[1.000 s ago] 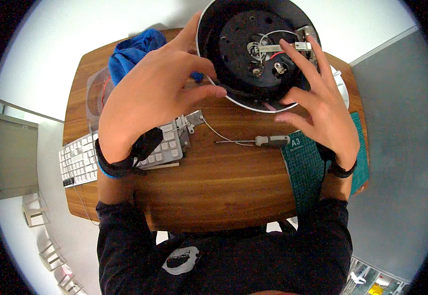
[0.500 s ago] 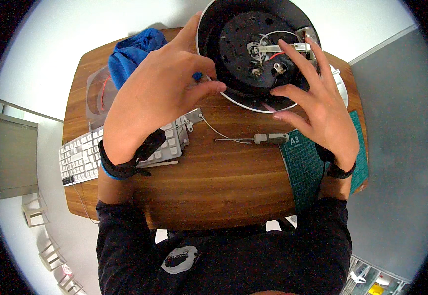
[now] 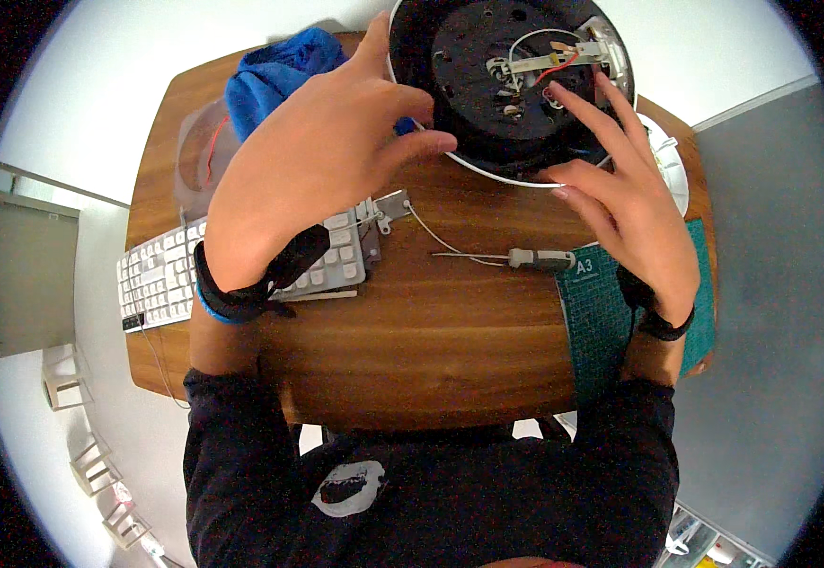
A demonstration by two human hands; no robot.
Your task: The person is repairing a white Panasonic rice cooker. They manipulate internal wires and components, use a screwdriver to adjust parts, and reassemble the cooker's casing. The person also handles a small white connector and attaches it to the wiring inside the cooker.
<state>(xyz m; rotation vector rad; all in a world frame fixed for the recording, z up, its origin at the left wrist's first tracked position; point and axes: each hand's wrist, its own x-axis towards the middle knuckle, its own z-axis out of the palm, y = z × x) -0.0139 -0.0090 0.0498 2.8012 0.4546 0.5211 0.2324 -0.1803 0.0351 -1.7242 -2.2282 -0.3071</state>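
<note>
A round black appliance housing with a white rim (image 3: pixel 450 104) is tipped up at the far side of the table, its open inside showing wires, a metal strip and small fittings. My left hand (image 3: pixel 336 151) grips its left rim, fingers partly hidden behind it. A small blue piece (image 3: pixel 404 125) shows between the thumb and fingers; its kind is unclear. My right hand (image 3: pixel 620 189) holds the near right rim between thumb and index finger. Its other fingers reach inside, near the red wire (image 3: pixel 556 69).
A screwdriver (image 3: pixel 540 258) lies by the green cutting mat (image 3: pixel 611 312). At left are a white keyboard (image 3: pixel 161 275), a blue cloth (image 3: pixel 279 80) and a clear plastic tray (image 3: pixel 194 180). A metal bracket with a cable (image 3: pixel 393 206) sits beside the keyboard; a white round part (image 3: pixel 672 166) stands far right.
The housing has shifted slightly up and right in view, with both hands still on it. My right thumb and index finger have come closer together at the rim. The view has moved a little.
</note>
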